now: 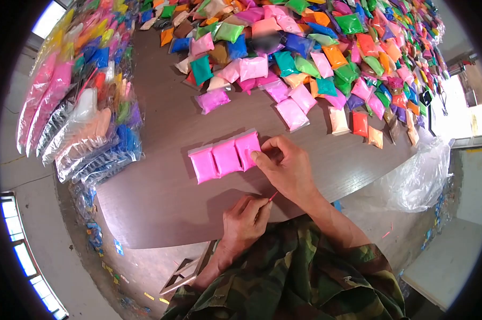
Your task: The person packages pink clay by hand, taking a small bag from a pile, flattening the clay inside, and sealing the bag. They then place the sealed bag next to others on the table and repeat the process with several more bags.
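Observation:
Three bright pink packets lie side by side on the brown table [161, 197]: a left one [204, 166], a middle one [227, 158] and a right one [246, 144]. The thumb of my right hand [289, 169] presses on the right packet's edge, its fingers curled around that side. Below them, my left hand [245, 220] is closed with thumb and finger pinched together. A thin reddish strip [273, 196] sticks out of this pinch, its other end hidden.
A large heap of colourful packets [305, 64] covers the far side. On the left are clear bags of packets [91, 122]. Crumpled clear plastic [419, 178] hangs at the right table edge. A wooden frame [187, 272] stands below, and scraps litter the floor.

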Motion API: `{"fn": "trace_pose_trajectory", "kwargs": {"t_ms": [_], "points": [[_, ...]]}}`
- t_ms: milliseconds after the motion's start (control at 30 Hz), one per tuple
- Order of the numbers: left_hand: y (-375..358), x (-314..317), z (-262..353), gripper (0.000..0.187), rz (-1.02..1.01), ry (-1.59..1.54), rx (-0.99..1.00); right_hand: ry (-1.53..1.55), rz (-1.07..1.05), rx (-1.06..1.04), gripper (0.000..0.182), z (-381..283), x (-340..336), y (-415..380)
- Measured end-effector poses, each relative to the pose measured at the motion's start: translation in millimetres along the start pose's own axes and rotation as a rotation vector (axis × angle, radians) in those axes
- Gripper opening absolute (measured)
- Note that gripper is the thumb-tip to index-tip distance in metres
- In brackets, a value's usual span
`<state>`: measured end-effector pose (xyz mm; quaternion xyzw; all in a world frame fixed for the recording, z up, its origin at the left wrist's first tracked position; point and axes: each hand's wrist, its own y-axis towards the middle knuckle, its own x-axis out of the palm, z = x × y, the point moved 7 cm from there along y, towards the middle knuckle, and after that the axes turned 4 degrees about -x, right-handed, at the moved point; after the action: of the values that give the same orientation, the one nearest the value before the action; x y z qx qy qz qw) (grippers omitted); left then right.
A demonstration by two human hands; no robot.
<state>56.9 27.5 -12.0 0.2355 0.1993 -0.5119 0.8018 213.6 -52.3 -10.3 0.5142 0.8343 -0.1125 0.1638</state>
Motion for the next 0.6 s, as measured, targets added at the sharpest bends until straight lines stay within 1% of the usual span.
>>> {"fn": "trace_pose_trajectory", "kwargs": {"t_ms": [67,167,267,400,533,600], "points": [[0.5,-0.1,0.6,0.015,0.002,0.002,0.005,-0.003,0.026,-0.028,0.029,2.3,-0.9,-0.1],[0.1,-0.9,-0.1,0.015,0.02,0.005,0.033,0.022,0.023,-0.035,0.029,1.5,-1.6,-1.9],[-1.4,0.4,-0.9,0.013,0.043,-0.01,0.033,-0.006,0.042,-0.088,0.027,0.0,-2.8,-3.0],[-2.0,1.1,0.3,0.011,0.02,-0.005,-0.002,0.094,0.016,-0.084,0.028,3.1,-9.3,-5.2],[1.0,0.6,3.7,0.013,0.016,-0.01,0.056,0.112,0.011,-0.131,0.024,7.2,-21.2,-12.3],[1.2,0.3,5.0,0.013,0.021,-0.014,0.054,0.106,0.015,-0.129,0.024,11.0,-30.7,-17.0]]}}
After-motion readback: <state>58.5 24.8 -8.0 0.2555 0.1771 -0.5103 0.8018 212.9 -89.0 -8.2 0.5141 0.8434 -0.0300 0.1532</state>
